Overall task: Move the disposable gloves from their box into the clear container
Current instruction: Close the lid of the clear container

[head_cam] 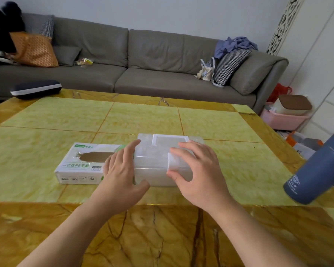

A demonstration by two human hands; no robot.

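Note:
A white and green glove box [79, 164] lies flat on the yellow marble table [229, 143], its top slot torn open and dark inside. Right beside it stands the clear plastic container [154, 157] with a white-framed opening in its lid. My left hand [121, 174] grips the container's left end, fingers over the top and thumb at the front lower edge. My right hand [197, 174] holds the container's right front part, thumb and fingers curled round a clear flap or corner. I cannot make out any loose gloves.
A blue-grey insulated bottle [316, 170] stands at the table's right edge. A dark case [36, 90] lies at the far left corner. A grey sofa [143, 60] with cushions and clothes runs behind the table. Pink bins [283, 116] sit on the floor to the right.

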